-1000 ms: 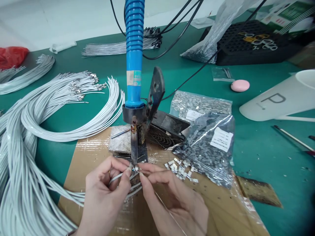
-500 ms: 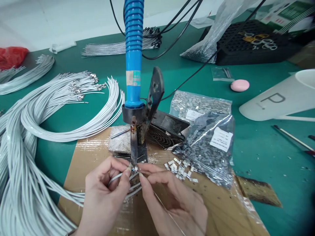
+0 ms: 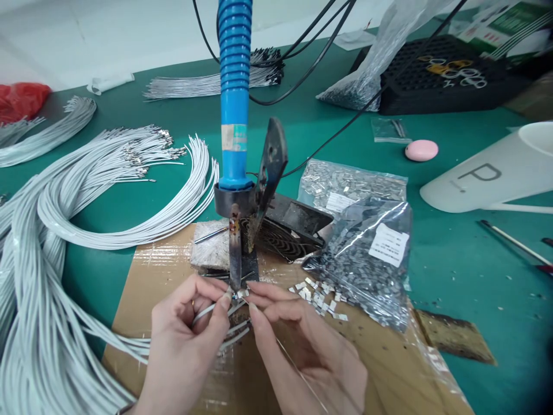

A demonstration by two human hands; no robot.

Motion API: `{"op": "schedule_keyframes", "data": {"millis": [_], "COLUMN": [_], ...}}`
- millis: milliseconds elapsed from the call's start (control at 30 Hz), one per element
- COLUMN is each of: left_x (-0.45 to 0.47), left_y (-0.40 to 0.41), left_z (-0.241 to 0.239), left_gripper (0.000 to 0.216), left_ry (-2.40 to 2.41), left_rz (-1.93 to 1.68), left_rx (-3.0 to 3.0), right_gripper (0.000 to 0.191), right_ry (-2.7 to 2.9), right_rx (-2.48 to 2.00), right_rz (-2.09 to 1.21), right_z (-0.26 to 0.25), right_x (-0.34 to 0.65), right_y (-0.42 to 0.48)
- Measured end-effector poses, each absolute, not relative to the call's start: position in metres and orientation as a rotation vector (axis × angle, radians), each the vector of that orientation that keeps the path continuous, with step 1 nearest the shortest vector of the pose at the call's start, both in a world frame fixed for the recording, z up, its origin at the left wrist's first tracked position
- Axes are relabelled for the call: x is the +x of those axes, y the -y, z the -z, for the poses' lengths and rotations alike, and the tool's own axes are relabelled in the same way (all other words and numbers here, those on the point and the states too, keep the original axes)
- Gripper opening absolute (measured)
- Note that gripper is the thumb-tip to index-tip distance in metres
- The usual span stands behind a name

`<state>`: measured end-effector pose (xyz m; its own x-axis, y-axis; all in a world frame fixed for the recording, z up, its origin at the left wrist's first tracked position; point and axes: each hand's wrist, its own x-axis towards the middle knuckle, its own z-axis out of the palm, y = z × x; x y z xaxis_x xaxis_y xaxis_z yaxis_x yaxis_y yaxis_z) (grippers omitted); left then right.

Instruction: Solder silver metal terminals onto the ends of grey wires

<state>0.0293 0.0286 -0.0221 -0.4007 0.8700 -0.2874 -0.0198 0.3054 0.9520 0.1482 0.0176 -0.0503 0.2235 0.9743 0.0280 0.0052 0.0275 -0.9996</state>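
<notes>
My left hand pinches the end of a white wire and holds it up to the tip of a blue-handled soldering iron fixed upright in a stand. My right hand pinches a thin strand of solder wire and feeds its end to the same spot, where a small metal terminal sits at the wire's end. Both hands meet just under the iron's tip, over a taped cardboard sheet. More white wires lie under my hands.
Big bundles of white wires lie to the left on the green table. Bags of small metal terminals and loose terminals lie right of the iron. A white cone, a pink oval object and a black tray stand further right.
My right fingers have shifted slightly lower and to the right at the iron's tip. The left hand and the wire have barely moved.
</notes>
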Motion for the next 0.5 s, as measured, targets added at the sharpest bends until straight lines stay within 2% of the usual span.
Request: {"op": "schedule_keyframes", "data": {"millis": [500], "left_x": [0.021], "left_y": [-0.029], "left_z": [0.036], "left_gripper": [0.012], "left_ry": [-1.64], "left_rz": [-1.272], "left_rx": [0.878], "right_gripper": [0.018], "right_ry": [1.127], "right_rx": [-1.285], "right_rz": [-0.979], "right_z": [0.051], "right_x": [0.148], "right_y": [-0.021]}}
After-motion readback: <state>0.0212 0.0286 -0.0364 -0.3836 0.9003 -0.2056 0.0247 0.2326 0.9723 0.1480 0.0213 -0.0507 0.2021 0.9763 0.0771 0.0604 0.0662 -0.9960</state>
